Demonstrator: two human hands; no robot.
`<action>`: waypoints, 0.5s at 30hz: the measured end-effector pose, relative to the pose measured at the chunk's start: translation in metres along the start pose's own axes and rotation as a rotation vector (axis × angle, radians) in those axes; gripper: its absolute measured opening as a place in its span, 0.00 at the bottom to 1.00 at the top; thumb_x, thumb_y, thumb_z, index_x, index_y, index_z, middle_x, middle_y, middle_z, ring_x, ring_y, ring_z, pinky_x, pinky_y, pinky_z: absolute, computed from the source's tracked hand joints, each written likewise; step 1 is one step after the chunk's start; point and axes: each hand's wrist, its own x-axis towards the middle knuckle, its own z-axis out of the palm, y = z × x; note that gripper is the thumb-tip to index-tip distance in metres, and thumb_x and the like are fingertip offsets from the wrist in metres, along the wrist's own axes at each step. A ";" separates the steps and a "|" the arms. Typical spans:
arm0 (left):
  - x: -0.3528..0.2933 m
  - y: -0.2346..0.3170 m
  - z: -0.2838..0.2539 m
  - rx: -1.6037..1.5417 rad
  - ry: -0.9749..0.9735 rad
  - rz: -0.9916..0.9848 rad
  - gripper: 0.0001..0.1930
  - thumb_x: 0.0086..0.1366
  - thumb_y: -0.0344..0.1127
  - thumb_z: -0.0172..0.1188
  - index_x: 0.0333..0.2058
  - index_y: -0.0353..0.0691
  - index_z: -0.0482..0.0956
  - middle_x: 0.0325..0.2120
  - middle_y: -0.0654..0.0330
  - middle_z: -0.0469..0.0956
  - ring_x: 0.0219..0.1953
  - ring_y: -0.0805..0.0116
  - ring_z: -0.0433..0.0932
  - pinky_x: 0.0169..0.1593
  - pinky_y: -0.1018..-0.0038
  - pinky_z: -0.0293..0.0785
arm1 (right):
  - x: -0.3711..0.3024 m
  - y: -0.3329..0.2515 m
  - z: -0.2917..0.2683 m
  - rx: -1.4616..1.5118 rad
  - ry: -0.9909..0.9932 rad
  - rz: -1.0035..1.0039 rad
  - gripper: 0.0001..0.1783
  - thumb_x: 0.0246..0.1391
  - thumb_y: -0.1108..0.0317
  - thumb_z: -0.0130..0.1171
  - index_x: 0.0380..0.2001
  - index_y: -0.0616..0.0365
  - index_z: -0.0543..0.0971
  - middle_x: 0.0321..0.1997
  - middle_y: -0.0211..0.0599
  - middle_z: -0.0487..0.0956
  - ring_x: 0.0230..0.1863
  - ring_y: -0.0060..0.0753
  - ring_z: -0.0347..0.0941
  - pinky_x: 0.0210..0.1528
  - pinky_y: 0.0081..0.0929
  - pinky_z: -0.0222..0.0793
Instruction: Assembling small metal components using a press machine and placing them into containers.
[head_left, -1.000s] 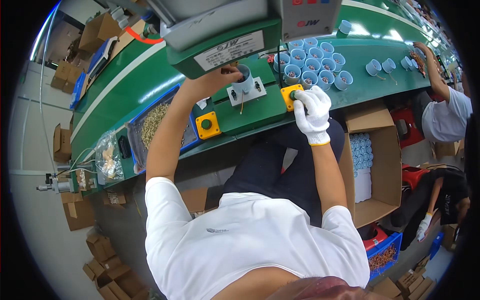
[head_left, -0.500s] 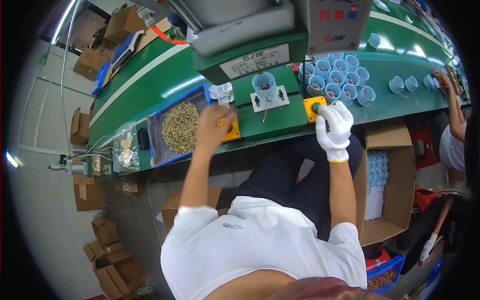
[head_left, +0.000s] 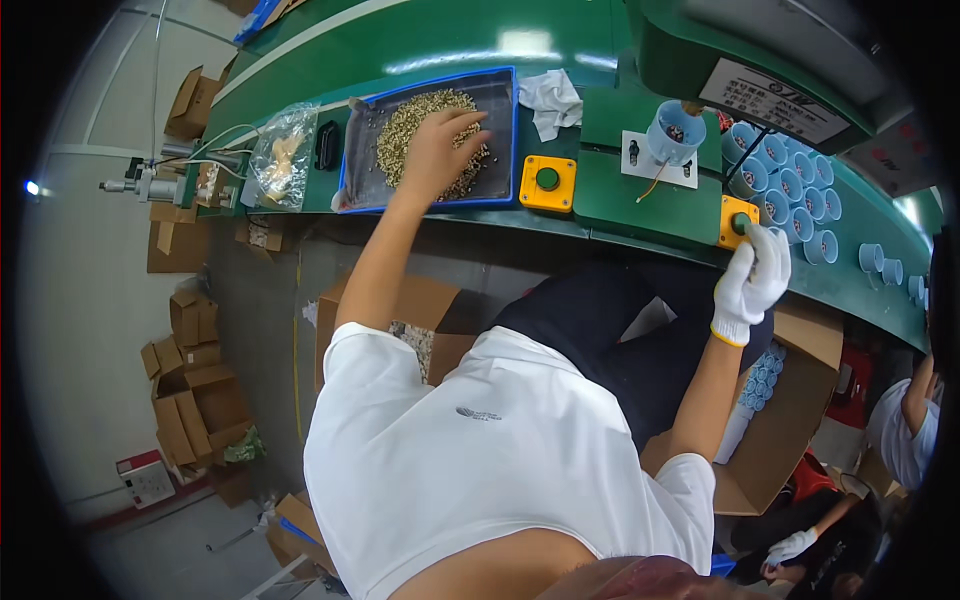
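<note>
My bare left hand (head_left: 440,155) is over a blue-rimmed tray (head_left: 516,140), its fingers apart at a heap of small brass-coloured parts (head_left: 400,130). Whether a fingertip touches a part cannot be made out. My right hand (head_left: 755,280), in a white glove, hovers just below the right yellow button box (head_left: 727,225) with its green button; its fingers are loosely bent and nothing shows in them. Between the hands, a light-blue cup (head_left: 672,150) stands on the white plate (head_left: 645,170) of a green press, a thin wire trailing from it. Copper-coloured bits show inside the cup.
The press head (head_left: 770,85) overhangs the cup. Another yellow button box (head_left: 548,184) sits beside the tray, near a white cloth (head_left: 550,100). Several blue cups (head_left: 790,185) crowd the right. A plastic bag (head_left: 282,160) lies left; an open carton (head_left: 780,430) stands below the bench.
My left hand has moved left from beside the left button box to the tray. My right hand has come off the right button. The whole view has swung leftward.
</note>
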 end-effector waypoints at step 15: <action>-0.020 -0.020 0.004 0.071 -0.074 -0.122 0.06 0.72 0.30 0.66 0.44 0.37 0.89 0.41 0.50 0.86 0.44 0.44 0.85 0.47 0.55 0.79 | -0.025 0.012 -0.011 0.054 0.134 0.190 0.10 0.67 0.69 0.60 0.42 0.61 0.88 0.44 0.43 0.89 0.54 0.55 0.84 0.67 0.51 0.74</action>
